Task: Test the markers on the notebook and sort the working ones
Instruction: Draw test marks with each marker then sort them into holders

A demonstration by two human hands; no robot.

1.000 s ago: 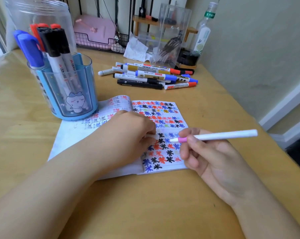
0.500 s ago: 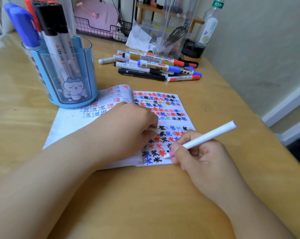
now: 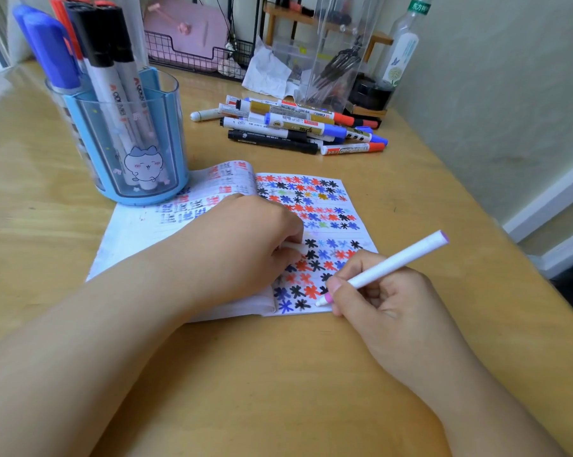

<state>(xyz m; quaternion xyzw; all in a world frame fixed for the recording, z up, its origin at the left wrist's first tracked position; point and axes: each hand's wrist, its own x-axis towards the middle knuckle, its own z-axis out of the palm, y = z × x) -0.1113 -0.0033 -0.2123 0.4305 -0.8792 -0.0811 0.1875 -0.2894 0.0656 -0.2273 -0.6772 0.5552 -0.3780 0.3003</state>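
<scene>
An open notebook [image 3: 331, 206] lies on the wooden desk, its right page covered with red, blue and black star marks. My right hand [image 3: 387, 308] grips a white marker [image 3: 397, 263] with a pink collar, its tip touching the page's lower right corner. My left hand [image 3: 245, 245] rests on the notebook, fingers curled round a small white cap [image 3: 293, 246]. A blue pen holder [image 3: 126, 140] at the left holds several markers upright. A pile of loose markers [image 3: 298, 127] lies behind the notebook.
Along the back stand a wire basket [image 3: 192, 51] with a pink case, crumpled tissue [image 3: 265, 74], a clear plastic organiser [image 3: 331, 51] and a bottle [image 3: 403, 44]. The desk's right edge [image 3: 476, 206] drops off beside the wall.
My right hand has tilted the white marker from level to steep and brought its tip down to the bottom of the page. My left hand stays on the notebook.
</scene>
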